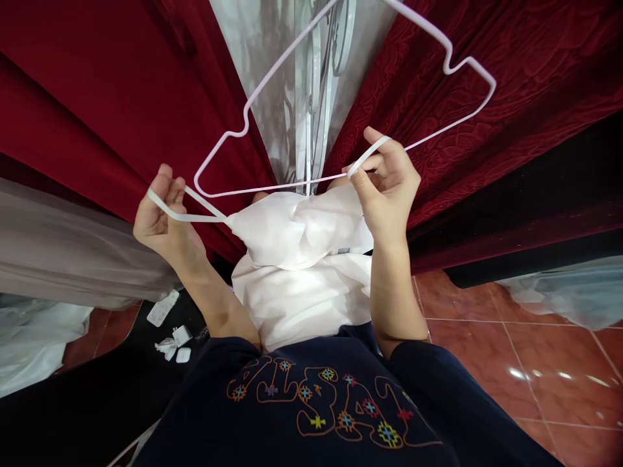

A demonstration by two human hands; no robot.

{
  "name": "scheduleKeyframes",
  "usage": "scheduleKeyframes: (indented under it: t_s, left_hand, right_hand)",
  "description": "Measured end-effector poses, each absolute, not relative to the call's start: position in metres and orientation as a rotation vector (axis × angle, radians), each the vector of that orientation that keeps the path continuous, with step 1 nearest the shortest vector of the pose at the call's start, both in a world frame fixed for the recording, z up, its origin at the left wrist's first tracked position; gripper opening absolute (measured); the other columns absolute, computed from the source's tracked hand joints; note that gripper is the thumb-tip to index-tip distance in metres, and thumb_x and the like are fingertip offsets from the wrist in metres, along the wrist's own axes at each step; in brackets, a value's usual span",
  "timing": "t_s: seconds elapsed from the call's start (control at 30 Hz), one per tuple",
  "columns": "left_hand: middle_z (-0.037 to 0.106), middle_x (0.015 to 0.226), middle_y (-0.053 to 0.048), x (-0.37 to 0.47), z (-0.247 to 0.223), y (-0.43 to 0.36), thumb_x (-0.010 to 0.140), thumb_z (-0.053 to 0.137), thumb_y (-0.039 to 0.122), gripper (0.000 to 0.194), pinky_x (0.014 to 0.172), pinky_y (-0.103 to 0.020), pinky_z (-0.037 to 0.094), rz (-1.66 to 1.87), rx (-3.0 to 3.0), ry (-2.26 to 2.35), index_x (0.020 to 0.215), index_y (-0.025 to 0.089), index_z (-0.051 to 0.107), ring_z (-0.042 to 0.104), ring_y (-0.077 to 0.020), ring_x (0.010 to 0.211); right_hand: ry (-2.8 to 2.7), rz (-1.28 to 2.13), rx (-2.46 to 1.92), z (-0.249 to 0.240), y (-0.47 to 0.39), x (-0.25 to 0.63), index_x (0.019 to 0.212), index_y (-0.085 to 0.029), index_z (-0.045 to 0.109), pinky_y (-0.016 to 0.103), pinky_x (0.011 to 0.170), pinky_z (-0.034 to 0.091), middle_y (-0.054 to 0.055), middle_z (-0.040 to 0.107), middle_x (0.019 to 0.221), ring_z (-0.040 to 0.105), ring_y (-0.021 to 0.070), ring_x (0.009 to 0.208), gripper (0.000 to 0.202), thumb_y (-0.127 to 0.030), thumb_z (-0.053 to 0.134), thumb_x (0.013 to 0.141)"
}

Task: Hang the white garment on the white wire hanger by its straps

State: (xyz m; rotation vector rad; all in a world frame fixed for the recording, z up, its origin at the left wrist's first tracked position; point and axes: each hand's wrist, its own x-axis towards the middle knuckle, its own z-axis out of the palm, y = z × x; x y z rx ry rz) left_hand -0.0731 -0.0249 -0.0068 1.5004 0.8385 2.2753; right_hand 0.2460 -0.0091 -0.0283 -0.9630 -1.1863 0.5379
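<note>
A white garment [302, 233] with thin straps lies across the person's lap. Its left strap [195, 218] is looped around the fingers of my left hand [168, 217], which are curled and stretch it out to the side. The right strap [370, 155] runs over the fingers of my right hand [389, 185], pinched at its lower end between thumb and finger. A pale pink hanger [272, 71] is above the garment; its bottom bar passes by my right hand, partly hidden behind the fingers. The hanger's hook is out of view.
Red curtains or gowns [195, 97] hang on both sides, with sheer grey fabric [272, 39] between them. On a black surface [121, 383] at lower left lie a white phone-like object [163, 308] and small white items [182, 335]. Red floor tiles [467, 350] show at right.
</note>
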Motion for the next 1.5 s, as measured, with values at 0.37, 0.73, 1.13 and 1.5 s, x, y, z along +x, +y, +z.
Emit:
scheduleKeyframes:
  t_s: [0.37,0.73,1.13,1.5]
  left_hand:
    - [0.08,0.095,0.001,-0.048,0.074,0.005,0.102,0.091,0.024,0.01,0.082,-0.031,0.059,1.665,1.978,0.972,0.103,0.016,0.086,0.071,-0.0153,0.089]
    - [0.067,0.081,0.001,-0.023,0.005,0.015,0.104,0.08,0.024,0.007,0.067,-0.032,0.055,2.091,1.163,0.926,0.106,0.023,0.074,0.066,-0.0157,0.071]
    - [0.071,0.075,-0.001,0.017,-0.003,-0.008,0.109,0.071,0.059,0.04,0.077,-0.035,0.064,2.026,0.985,0.708,0.093,0.026,0.055,0.079,-0.024,0.076]
    - [0.069,0.068,-0.002,0.008,0.002,-0.006,0.125,0.037,0.035,0.039,0.069,-0.027,0.06,2.025,0.928,0.627,0.091,0.022,0.052,0.071,-0.0168,0.064]
  right_hand:
    - [-1.163,0.477,-0.939,-0.044,-0.003,0.234,0.156,-0.041,0.059,0.038,0.081,0.067,0.0,0.07,0.093,0.076,0.0215,0.095,0.081,-0.076,0.081,0.087]
    - [-1.225,0.383,-0.935,-0.05,-0.003,0.222,0.159,-0.041,0.059,0.03,0.068,0.061,-0.001,0.067,0.087,0.067,0.0141,0.076,0.072,-0.071,0.075,0.096]
    - [-1.176,0.392,-0.884,-0.04,-0.032,0.205,0.152,-0.038,0.065,0.028,0.064,0.06,0.003,0.08,0.117,0.076,0.0152,0.089,0.062,-0.064,0.077,0.097]
    - [-0.693,-0.057,-0.773,-0.027,-0.018,0.345,0.105,-0.018,0.08,0.021,0.068,0.058,0.0,0.081,0.097,0.079,0.0089,0.081,0.011,-0.027,0.074,0.101]
